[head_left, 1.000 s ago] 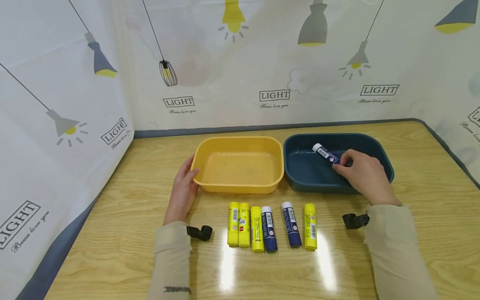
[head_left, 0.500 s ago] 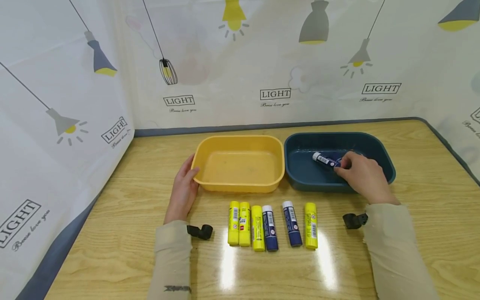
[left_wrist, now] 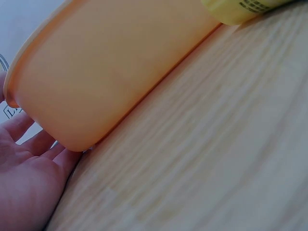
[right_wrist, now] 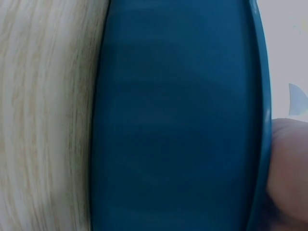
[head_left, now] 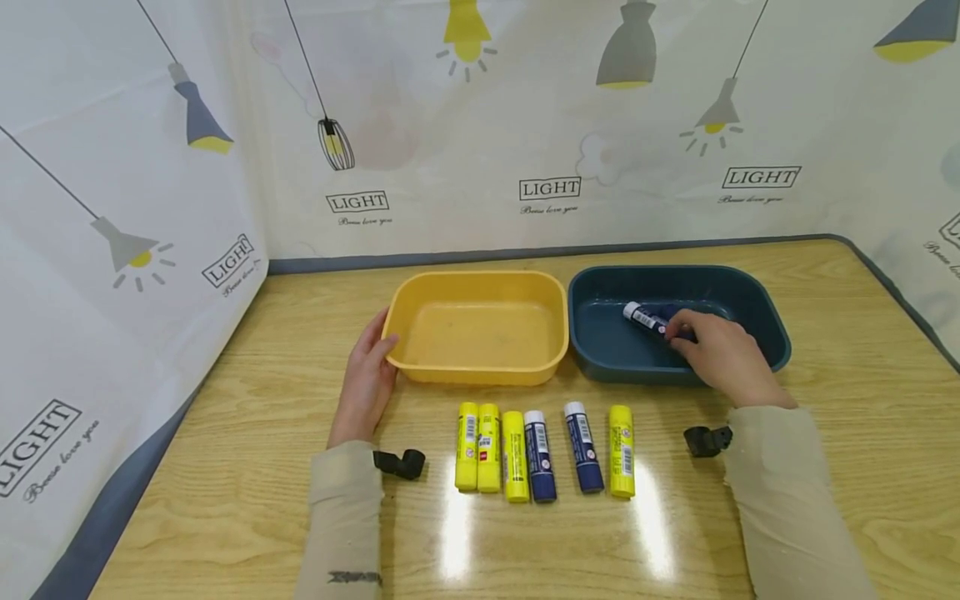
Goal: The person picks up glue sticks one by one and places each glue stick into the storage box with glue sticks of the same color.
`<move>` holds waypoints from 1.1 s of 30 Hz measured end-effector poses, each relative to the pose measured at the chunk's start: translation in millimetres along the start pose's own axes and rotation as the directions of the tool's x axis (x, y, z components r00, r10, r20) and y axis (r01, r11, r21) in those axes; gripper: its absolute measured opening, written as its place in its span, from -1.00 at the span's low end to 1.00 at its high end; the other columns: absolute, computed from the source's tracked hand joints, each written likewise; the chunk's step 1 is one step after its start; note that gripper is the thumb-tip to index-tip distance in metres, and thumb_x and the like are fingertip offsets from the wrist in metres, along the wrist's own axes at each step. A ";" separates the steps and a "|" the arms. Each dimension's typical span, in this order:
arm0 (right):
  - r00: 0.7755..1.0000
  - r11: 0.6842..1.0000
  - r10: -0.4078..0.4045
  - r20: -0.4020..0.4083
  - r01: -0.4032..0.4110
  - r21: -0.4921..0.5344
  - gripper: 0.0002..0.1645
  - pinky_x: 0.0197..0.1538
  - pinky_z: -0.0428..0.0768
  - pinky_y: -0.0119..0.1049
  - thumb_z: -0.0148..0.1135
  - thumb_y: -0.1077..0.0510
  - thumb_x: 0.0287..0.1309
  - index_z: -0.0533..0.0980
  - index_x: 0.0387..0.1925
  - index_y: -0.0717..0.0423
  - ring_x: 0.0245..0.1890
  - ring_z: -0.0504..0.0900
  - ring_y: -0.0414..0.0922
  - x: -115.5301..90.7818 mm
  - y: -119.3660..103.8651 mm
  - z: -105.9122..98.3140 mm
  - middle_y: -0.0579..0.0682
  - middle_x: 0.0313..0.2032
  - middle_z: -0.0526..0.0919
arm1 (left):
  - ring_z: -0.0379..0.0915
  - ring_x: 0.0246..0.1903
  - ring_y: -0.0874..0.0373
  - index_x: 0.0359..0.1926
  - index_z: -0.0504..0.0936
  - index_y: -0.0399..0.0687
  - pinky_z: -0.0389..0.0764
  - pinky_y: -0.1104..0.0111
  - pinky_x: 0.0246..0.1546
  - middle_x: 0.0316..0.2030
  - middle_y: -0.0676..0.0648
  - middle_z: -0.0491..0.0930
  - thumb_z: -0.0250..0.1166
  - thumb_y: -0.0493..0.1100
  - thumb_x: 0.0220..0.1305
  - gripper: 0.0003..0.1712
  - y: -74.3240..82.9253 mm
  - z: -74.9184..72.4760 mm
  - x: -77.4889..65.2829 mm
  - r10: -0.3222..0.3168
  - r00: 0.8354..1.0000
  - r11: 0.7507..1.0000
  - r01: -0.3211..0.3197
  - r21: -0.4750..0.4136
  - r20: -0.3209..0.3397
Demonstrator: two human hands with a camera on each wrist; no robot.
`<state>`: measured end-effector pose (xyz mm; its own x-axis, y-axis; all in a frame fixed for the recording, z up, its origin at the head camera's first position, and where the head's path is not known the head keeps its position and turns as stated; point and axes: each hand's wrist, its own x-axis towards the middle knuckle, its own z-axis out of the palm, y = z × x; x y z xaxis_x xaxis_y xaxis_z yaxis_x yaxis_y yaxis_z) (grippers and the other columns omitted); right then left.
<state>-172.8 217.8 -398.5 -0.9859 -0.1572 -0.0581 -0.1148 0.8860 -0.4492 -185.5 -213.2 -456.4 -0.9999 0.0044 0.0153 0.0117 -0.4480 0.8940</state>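
Observation:
My left hand [head_left: 366, 375] grips the left end of the yellow bin [head_left: 480, 368], thumb over the rim and fingers along the outer wall. In the left wrist view, its fingers [left_wrist: 36, 144] lie against the bin's lower corner. My right hand [head_left: 723, 354] reaches into the blue bin [head_left: 637, 372], its fingertips pinching the near end of a dark blue glue stick [head_left: 643, 317] with a white cap. Part of another dark blue stick [head_left: 666, 311] shows behind it. The blue bin's wall [right_wrist: 178, 115] hides the fingertips in the right wrist view.
In front of the bins several glue sticks lie in a row: yellow sticks [head_left: 514, 457] and two dark blue white-capped ones [head_left: 583, 447]. The bins stand side by side on a wooden table [head_left: 247, 450]. A lamp-printed cloth [head_left: 450, 150] rises behind.
The right hand has lowered the glue stick into the blue bin, and its fingers have shifted slightly left. The left hand keeps its place on the yellow bin.

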 end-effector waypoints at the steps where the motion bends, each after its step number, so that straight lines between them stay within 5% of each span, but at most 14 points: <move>1: 1.000 1.000 -0.005 0.003 0.005 -0.003 -0.83 -0.22 0.38 0.05 0.03 0.25 0.19 0.49 -0.19 0.16 -0.19 0.43 0.15 -0.1 -0.4 -0.1 0.28 -0.10 0.49 | -0.01 0.26 -0.02 0.30 0.15 -0.09 0.04 0.16 0.22 0.29 -0.05 0.08 -0.06 -0.35 0.32 -0.47 0.0 -0.2 0.1 0.000 1.000 1.000 0.000 0.002 0.000; 6: 1.000 1.000 -0.010 0.022 0.011 -0.017 -0.77 -0.08 0.33 0.15 0.00 0.28 0.19 0.55 -0.18 0.16 -0.02 0.35 0.24 -0.4 -1.5 -0.6 0.33 0.00 0.42 | 0.00 0.26 0.00 0.30 0.15 -0.08 0.05 0.17 0.22 0.29 -0.05 0.08 -0.05 -0.34 0.31 -0.47 -0.1 -0.4 -0.4 -0.001 1.000 1.000 0.001 0.005 -0.001; 19: 0.992 0.996 0.051 0.118 -0.042 -0.077 -0.48 -0.07 0.33 0.20 -0.02 -0.08 0.21 0.47 0.00 0.24 0.02 0.34 0.27 7.0 -0.7 2.9 0.35 0.02 0.42 | -0.01 0.26 -0.02 0.30 0.16 -0.10 0.04 0.16 0.23 0.28 -0.06 0.08 -0.04 -0.34 0.30 -0.46 -0.3 0.2 -0.8 0.001 1.000 1.000 -0.001 -0.003 -0.007; 33: 0.984 0.994 0.053 0.171 -0.036 -0.098 -0.32 0.01 0.24 0.25 -0.13 -0.20 0.23 0.41 0.08 0.28 0.08 0.25 0.32 6.0 -1.2 -0.1 0.38 0.08 0.34 | 0.01 0.25 0.00 0.29 0.17 -0.09 0.08 0.18 0.22 0.27 -0.03 0.10 -0.04 -0.35 0.30 -0.46 -0.7 -0.4 1.0 -0.001 1.000 1.000 0.001 -0.005 -0.022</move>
<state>-178.5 215.8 -398.3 -0.9551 -0.1824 -0.2334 -0.0903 0.9297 -0.3569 -186.5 -213.2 -457.2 -0.9999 -0.0152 0.0045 0.0109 -0.4524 0.8918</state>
